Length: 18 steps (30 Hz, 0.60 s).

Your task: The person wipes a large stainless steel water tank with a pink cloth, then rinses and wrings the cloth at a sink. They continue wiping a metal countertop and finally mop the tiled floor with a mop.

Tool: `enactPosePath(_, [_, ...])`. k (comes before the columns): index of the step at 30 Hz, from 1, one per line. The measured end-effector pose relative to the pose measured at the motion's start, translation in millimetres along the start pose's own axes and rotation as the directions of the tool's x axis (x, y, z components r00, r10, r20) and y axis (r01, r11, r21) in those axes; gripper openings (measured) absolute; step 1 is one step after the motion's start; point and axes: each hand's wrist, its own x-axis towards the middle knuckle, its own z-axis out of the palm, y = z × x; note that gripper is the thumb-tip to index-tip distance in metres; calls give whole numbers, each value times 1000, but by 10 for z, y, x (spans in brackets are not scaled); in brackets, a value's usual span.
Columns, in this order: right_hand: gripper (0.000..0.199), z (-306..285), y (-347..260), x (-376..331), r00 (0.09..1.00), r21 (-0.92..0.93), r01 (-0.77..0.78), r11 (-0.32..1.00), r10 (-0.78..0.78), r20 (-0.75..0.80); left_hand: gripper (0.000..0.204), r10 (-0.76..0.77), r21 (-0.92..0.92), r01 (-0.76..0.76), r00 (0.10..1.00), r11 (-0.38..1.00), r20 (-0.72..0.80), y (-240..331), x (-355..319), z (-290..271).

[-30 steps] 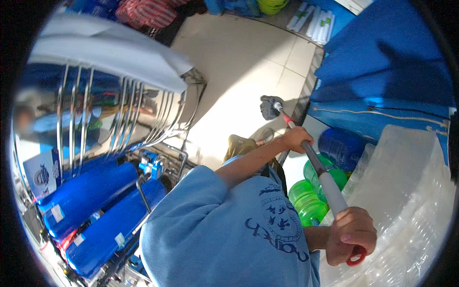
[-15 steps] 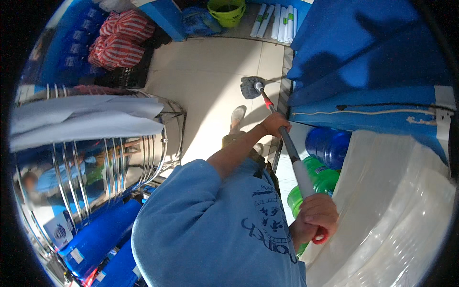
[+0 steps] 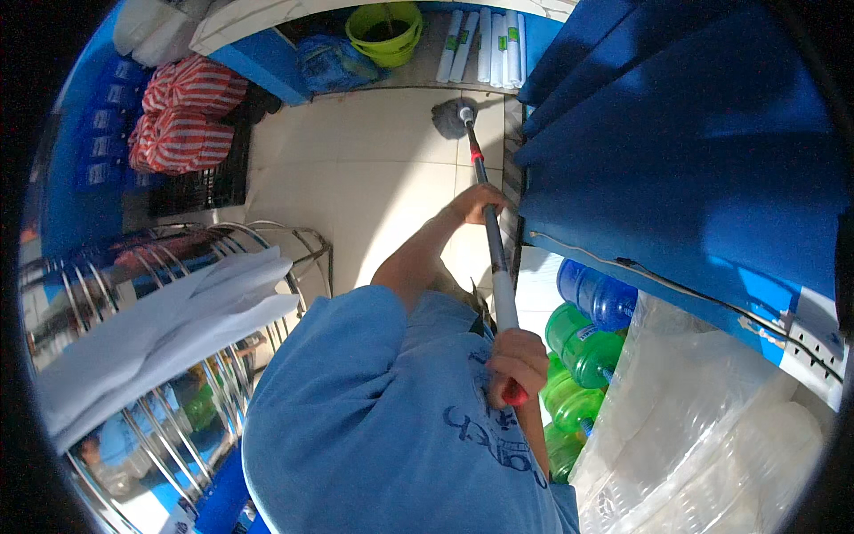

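Observation:
A mop [image 3: 495, 242] with a dark grey fibre head and a grey and white pole slants across the middle of the view. Its head rests on the pale tiled floor [image 3: 356, 169] near the dark threshold strip. My left hand [image 3: 480, 203] wraps round the pole partway down, with that arm stretched forward. Close in front of my body, my right hand [image 3: 520, 363] grips the top end of the pole, where a red tip shows beneath the fingers. Both hands are closed on the pole.
On the left stands a metal rack [image 3: 169, 418] with white sheets [image 3: 169, 329] over it. Red-striped bundles [image 3: 187, 138], a yellow-green bucket [image 3: 382, 36] and white rolls [image 3: 485, 49] lie beyond. At right are a blue curtain [image 3: 676, 178], green jugs [image 3: 583, 343] and plastic-wrapped bottles [image 3: 703, 418].
The mop head has slid farther away across the floor and slightly left. Both hands moved with the pole, the right one coming left and forward. My view has also shifted.

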Motion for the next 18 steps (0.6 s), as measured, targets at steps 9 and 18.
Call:
enactPosePath(9, [17, 167, 65, 681, 981, -248, -181, 952, 156, -119, 15, -80, 146, 67, 993, 987, 90, -462, 417, -390])
enactPosePath(18, [9, 305, -830, 1416, 988, 94, -138, 986, 144, -61, 25, -64, -157, 139, 912, 978, 405, 644, 81, -183])
